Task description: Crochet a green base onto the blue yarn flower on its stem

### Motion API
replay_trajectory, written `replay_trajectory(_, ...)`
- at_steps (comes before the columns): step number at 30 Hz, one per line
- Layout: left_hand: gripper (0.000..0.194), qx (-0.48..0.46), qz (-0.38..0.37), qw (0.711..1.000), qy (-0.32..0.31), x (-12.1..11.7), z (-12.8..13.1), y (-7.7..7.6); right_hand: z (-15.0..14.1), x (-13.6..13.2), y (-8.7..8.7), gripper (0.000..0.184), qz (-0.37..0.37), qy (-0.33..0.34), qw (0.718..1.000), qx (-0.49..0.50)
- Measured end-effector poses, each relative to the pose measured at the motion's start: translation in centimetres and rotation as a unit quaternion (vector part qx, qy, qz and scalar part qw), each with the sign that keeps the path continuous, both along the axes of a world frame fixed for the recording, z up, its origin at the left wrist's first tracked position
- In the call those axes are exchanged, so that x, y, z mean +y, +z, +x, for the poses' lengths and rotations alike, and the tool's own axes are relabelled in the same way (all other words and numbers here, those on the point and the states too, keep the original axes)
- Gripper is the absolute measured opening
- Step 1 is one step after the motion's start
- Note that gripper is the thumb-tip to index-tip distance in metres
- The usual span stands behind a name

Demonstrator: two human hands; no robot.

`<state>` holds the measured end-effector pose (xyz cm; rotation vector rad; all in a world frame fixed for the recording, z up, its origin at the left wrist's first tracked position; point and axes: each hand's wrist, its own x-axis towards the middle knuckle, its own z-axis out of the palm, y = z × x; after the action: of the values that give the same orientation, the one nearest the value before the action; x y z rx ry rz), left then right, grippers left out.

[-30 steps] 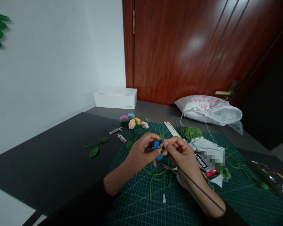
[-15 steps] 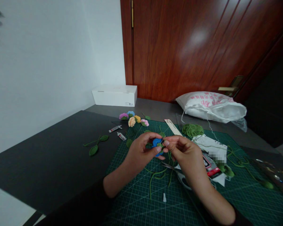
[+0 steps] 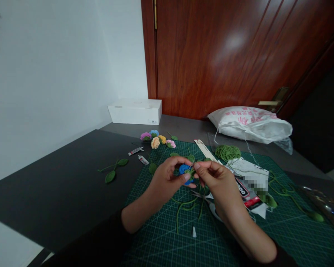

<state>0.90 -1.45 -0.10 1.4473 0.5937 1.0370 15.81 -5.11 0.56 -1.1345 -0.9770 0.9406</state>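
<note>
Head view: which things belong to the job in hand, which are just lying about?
Job in hand, apparently:
- blue flower, at the hands
- cutting mat, below
- likely scissors and green yarn

Probably just lying about:
- white box
- white sack, near the door

white box (image 3: 133, 114) near wall (image 3: 58, 70) | brown door (image 3: 206, 55) | white bag (image 3: 245, 124)

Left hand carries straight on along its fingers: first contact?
Likely the right hand: its fingertips sit just past the blue flower that the left hand holds. Any gap in depth is hard to judge.
</note>
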Motion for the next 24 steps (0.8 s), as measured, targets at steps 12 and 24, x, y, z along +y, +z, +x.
replay_trajectory(12, 0.016, 0.04, 0.134, 0.989, 0.056, 0.29, -0.02, -0.62, -0.15, -0.3, 0.71, 0.028, 0.001, 0.019, 1.0, 0.014)
replay_trajectory(24, 0.016, 0.052, 0.209, 0.972, 0.099, 0.48, -0.08, -0.71, -0.08, -0.17, 0.44, 0.021, 0.014, 0.034, 0.999, 0.019)
